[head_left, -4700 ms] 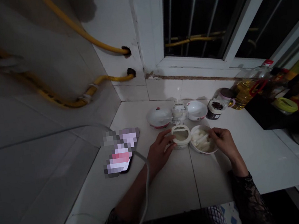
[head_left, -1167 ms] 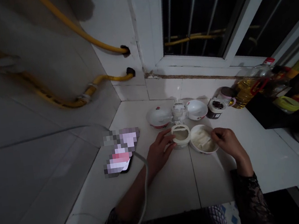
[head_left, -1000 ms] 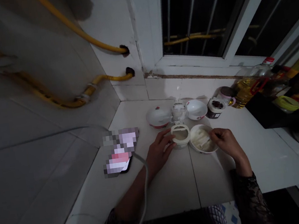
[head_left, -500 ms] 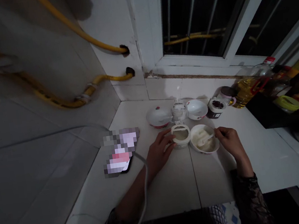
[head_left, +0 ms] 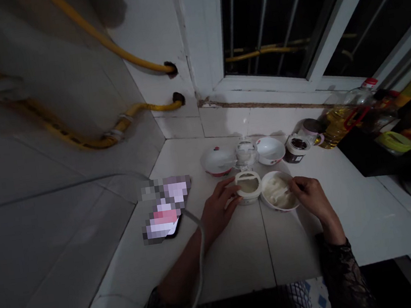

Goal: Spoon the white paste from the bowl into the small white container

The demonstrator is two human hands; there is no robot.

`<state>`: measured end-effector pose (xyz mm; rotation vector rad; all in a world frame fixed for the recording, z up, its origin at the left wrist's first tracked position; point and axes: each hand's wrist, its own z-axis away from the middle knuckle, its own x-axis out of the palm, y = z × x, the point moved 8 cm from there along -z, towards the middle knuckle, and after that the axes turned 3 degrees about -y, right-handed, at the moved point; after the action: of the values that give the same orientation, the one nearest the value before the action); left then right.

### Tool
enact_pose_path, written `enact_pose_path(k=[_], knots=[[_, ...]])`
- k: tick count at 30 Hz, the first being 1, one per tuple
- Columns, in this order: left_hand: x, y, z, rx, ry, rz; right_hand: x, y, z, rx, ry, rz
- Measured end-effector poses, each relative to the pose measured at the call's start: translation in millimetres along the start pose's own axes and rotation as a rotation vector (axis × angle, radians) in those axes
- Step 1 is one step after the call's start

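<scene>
Bowl [head_left: 274, 208] of pale paste [head_left: 274, 189], right of the jar [head_left: 250, 199]: I see the right hand [head_left: 311, 195], pinched on the spoon [head_left: 287, 190], nearer than half a second ago, suggesting continued stirring; the left hand [head_left: 219, 209], half-open, touches the jar.

A kitchen, shown by tiled counter [head_left: 359, 214]; oil bottle [head_left: 332, 127]; jar [head_left: 297, 150].
</scene>
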<state>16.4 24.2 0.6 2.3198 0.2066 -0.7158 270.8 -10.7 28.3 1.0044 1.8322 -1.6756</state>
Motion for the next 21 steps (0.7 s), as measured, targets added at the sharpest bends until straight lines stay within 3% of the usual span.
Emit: enact_pose_path(k=[15, 18, 21], knots=[[0.0, 1, 0, 0.008, 0.004, 0.02, -19, 32, -2, 0.222, 0.204, -0.295], [-0.3, 1, -1, 0.008, 0.004, 0.028, -20, 22, -1, 0.202, 0.299, -0.356], [0.1, 0, -1, -0.012, -0.004, 0.02, -20, -8, 4, 0.089, 0.396, -0.319]])
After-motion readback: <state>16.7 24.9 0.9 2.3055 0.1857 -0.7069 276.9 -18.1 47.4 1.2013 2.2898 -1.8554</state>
